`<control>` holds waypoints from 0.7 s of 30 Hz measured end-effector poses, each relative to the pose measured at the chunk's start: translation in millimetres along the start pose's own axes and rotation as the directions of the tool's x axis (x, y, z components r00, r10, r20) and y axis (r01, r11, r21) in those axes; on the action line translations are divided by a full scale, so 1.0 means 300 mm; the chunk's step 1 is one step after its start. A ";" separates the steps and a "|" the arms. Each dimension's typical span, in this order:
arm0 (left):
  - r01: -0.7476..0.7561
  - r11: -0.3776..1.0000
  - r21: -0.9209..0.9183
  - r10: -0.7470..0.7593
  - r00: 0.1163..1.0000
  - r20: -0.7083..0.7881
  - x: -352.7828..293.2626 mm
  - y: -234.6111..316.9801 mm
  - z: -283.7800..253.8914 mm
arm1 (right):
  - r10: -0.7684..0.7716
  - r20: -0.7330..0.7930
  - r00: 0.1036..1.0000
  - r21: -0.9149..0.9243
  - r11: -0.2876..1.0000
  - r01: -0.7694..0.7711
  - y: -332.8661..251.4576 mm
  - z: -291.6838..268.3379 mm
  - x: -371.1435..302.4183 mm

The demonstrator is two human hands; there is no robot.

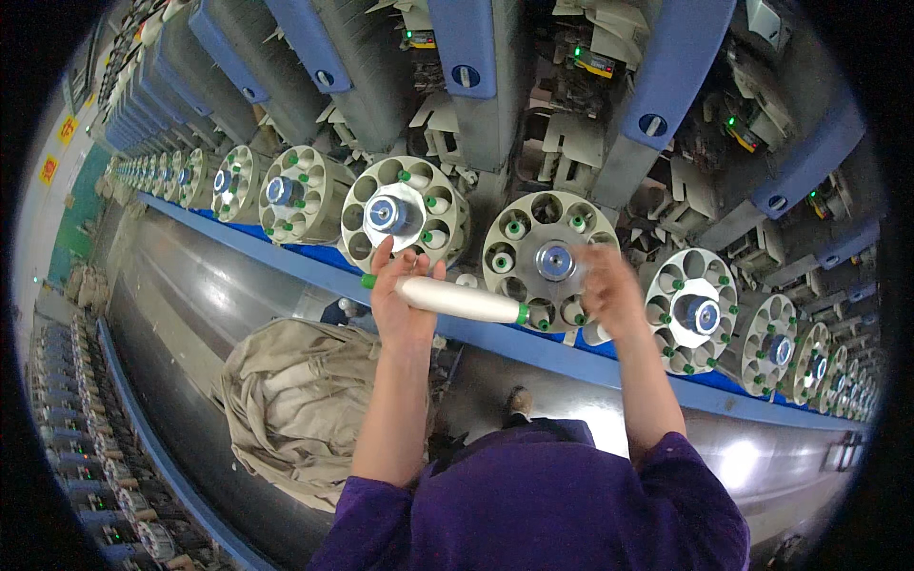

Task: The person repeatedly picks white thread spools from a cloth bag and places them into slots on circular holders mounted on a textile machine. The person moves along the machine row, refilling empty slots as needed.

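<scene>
A long bobbin of white yarn point(462, 300) with green tube ends lies across my left hand point(392, 297), which is closed round its left part. Its far tip reaches the lower front of a round bobbin magazine point(519, 203). Several pockets of that magazine hold green-tipped bobbins, while others look dark. My right hand point(611, 285) is at the magazine's right side, beside its silver-and-blue hub point(555, 260). Motion smears its fingers, so their hold cannot be made out. Just behind my left hand stands another magazine point(356, 205) with white bobbins in some pockets.
More round magazines point(692, 314) line the machine on both sides, above a blue rail point(590, 366). Blue-fronted machine housings point(466, 48) rise behind them. A large sack of beige cloth point(295, 400) stands at my lower left. A second machine row point(105, 457) runs along the far left.
</scene>
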State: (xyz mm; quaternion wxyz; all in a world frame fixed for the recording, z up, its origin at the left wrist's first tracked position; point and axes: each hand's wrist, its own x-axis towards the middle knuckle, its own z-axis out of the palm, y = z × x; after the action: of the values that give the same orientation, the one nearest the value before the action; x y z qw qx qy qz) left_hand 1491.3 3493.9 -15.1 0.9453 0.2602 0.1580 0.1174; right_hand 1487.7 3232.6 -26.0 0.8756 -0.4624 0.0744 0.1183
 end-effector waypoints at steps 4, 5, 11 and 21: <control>0.044 0.997 -0.069 -0.041 0.998 0.045 0.002 -0.017 -0.007 | 0.542 0.599 0.590 -0.559 0.810 -0.177 0.055 0.013 0.006; 0.009 0.998 -0.068 -0.009 1.000 0.004 0.009 -0.020 -0.017 | 0.481 0.439 0.759 -0.603 0.784 -0.147 0.055 -0.014 0.006; -0.167 0.840 0.516 0.240 0.967 -0.079 0.003 -0.224 -0.080 | 0.054 0.346 0.937 -0.510 0.848 0.140 -0.119 -0.194 -0.030; -0.194 0.595 0.780 0.011 0.972 0.234 -0.119 -0.351 -0.265 | 0.005 0.150 0.989 -0.879 -0.458 0.136 -0.079 -0.058 0.071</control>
State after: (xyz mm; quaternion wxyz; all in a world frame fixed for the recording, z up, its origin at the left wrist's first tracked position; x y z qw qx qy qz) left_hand 1444.5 3431.0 -127.2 0.7319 0.6738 0.0805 0.0616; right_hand 1514.3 3208.4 -22.1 0.0714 -0.9853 -0.1273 0.0888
